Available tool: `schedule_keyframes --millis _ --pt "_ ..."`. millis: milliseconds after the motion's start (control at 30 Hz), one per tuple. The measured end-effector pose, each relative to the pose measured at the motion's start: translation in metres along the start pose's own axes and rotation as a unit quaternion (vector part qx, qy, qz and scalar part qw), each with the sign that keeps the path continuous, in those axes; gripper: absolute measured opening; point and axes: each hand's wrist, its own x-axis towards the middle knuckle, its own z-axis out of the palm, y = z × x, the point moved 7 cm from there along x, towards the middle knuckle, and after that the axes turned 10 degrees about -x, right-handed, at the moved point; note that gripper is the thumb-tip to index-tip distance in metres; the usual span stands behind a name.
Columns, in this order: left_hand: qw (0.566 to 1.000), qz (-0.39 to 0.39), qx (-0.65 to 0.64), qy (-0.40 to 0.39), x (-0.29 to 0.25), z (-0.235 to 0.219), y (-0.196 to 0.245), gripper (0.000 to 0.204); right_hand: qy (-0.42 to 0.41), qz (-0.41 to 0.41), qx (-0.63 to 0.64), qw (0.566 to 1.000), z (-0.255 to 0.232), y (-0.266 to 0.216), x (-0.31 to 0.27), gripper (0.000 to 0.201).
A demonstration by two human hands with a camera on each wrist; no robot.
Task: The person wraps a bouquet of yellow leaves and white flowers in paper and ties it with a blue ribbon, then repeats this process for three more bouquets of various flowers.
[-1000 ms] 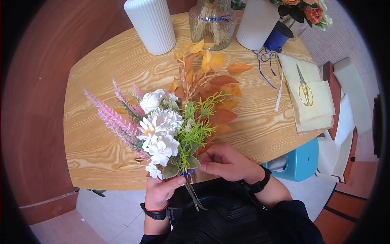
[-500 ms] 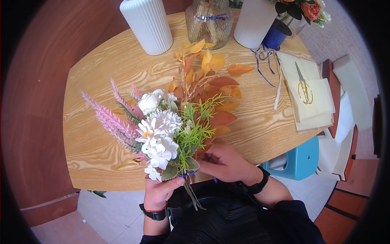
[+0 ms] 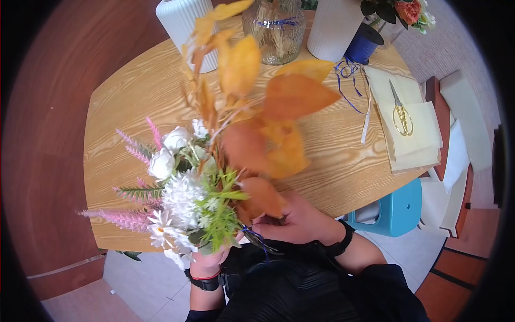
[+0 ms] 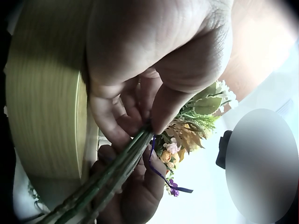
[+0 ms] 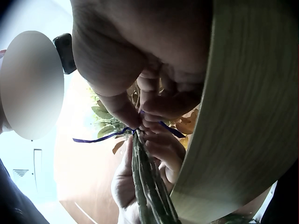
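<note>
A bouquet of white flowers point(image 3: 182, 198), pink flower spikes, green sprigs and blurred orange leaves point(image 3: 247, 139) is held at the table's near edge. My left hand point(image 3: 209, 258) grips its stems from below, largely hidden under the flowers in the head view. On the other side, my right hand point(image 3: 300, 219) pinches the stems at the tie, thumb and fingertips together. A thin blue ribbon point(image 5: 100, 139) goes round the stems there, its loose ends sticking out. Below the tie, the bare stems point(image 4: 107, 182) run out between both hands in the left wrist view.
White ribbed vases point(image 3: 338, 29), a glass vase point(image 3: 274, 32) and a blue ribbon spool point(image 3: 365, 44) stand along the table's back. Gold-handled scissors point(image 3: 402, 119) lie on cream wrapping paper point(image 3: 416, 147) at the right. A teal stool point(image 3: 399, 209) is below the table's right edge.
The bouquet has turned and tipped leftward in the hands; its orange leaves have swung up and closer to the head camera. The stem ends now point more to the right.
</note>
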Motion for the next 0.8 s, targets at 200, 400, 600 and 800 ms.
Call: schedule_keyframes --millis 200,400,600,800 --pt "0.999 -0.027 -0.042 -0.011 0.008 0.007 0.002 0.057 0.003 -0.036 0.067 0.997 -0.006 0.002 0.001 0.012" --pt "0.999 -0.019 -0.040 0.002 0.007 0.012 0.005 0.044 0.015 -0.004 -0.035 0.999 -0.003 -0.007 0.003 0.017" --pt "0.999 -0.038 -0.027 -0.005 0.007 0.016 0.006 0.044 0.036 -0.027 -0.064 0.997 -0.002 -0.008 0.001 0.019" --pt "0.998 -0.008 -0.041 -0.039 0.005 0.018 0.006 0.044 0.050 -0.036 -0.074 0.995 -0.003 -0.010 0.000 0.017"
